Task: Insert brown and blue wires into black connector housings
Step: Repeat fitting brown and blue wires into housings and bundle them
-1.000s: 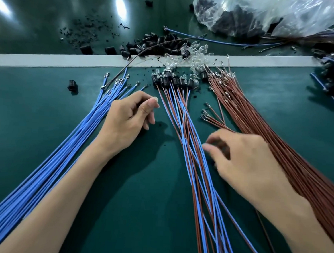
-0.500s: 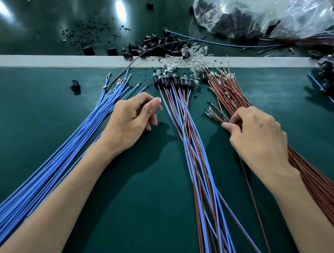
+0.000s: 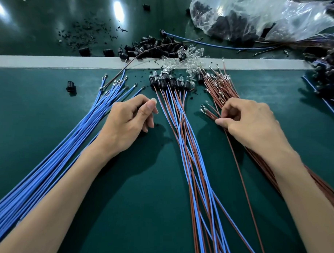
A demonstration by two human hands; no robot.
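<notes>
Pinched in right hand [image 3: 245, 125]: one brown wire [image 3: 236, 166], bundle [image 3: 226, 90] touching the grip. Ease it clear singly, terminal forward, toward housings [image 3: 159, 49] up-left. Left hand [image 3: 128, 121] curled beside blue wires [image 3: 77, 134]; contents unclear.

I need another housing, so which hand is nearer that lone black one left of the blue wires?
Left. The left hand lies at the blue wires, across them from the lone black housing; the right hand is far right, pinching the brown wires.
</notes>
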